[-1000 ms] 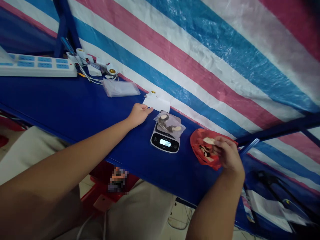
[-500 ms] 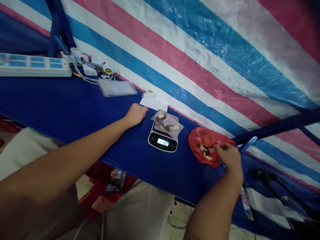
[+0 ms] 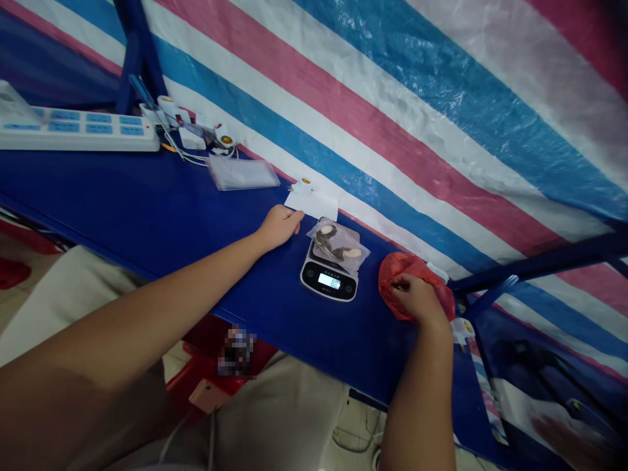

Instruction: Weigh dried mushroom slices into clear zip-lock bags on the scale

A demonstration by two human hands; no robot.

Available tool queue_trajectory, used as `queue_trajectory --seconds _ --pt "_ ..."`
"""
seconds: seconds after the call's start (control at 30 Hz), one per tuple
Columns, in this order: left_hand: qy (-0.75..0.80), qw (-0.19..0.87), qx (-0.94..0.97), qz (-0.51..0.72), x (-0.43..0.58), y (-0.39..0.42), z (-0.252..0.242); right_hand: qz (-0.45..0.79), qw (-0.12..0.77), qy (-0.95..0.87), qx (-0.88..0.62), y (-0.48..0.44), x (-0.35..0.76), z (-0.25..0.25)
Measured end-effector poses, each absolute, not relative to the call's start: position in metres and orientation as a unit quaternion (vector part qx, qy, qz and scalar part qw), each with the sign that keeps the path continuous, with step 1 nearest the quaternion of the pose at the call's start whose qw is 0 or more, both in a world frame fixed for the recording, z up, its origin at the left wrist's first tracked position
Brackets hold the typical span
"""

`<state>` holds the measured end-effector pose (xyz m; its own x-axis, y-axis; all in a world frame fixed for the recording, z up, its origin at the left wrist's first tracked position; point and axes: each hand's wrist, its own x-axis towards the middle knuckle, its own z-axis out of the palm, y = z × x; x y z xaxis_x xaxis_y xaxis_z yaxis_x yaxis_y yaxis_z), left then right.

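My left hand (image 3: 280,226) rests as a loose fist on the blue table, left of a small digital kitchen scale (image 3: 328,282), with nothing showing in it. On the scale's plate lies a clear plastic bag (image 3: 339,244) holding dark and pale pieces. The scale's display is lit, its digits too small to read surely. To the right sits a crumpled red plastic bag (image 3: 392,263). My right hand (image 3: 417,296) reaches into its mouth, fingers bent together and their tips partly hidden. Dark bits show by the fingertips, but what they grip cannot be made out.
A white power strip (image 3: 78,134) stands at the left back, beside plugs and cables (image 3: 196,140). Clear flat bags (image 3: 243,173) and a white paper (image 3: 314,204) lie along the back edge. A striped tarp (image 3: 343,124) hangs behind. A phone (image 3: 209,396) lies below the table.
My right hand has moved left and deeper into the red bag, covering the pale and dark pieces seen there before. The scale's reading has changed. My left hand stays in place.
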<state>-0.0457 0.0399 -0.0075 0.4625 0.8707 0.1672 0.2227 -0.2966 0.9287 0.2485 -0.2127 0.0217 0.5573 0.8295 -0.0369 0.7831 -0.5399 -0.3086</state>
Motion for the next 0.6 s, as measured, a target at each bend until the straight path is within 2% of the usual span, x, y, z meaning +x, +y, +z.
queue_trajectory --seconds 0.43,0.53,0.6 --pt "0.381 0.432 0.739 0.349 -0.045 0.041 -0.01 -0.022 0.061 -0.507 -0.859 -0.193 0.228 0.016" --pt "0.382 0.43 0.741 0.348 -0.045 0.041 -0.01 -0.023 0.076 -0.505 -0.859 -0.192 0.224 0.018" --pt "0.381 0.428 0.741 0.348 -0.045 0.04 -0.009 0.002 0.122 -0.503 -0.855 -0.194 0.225 0.022"
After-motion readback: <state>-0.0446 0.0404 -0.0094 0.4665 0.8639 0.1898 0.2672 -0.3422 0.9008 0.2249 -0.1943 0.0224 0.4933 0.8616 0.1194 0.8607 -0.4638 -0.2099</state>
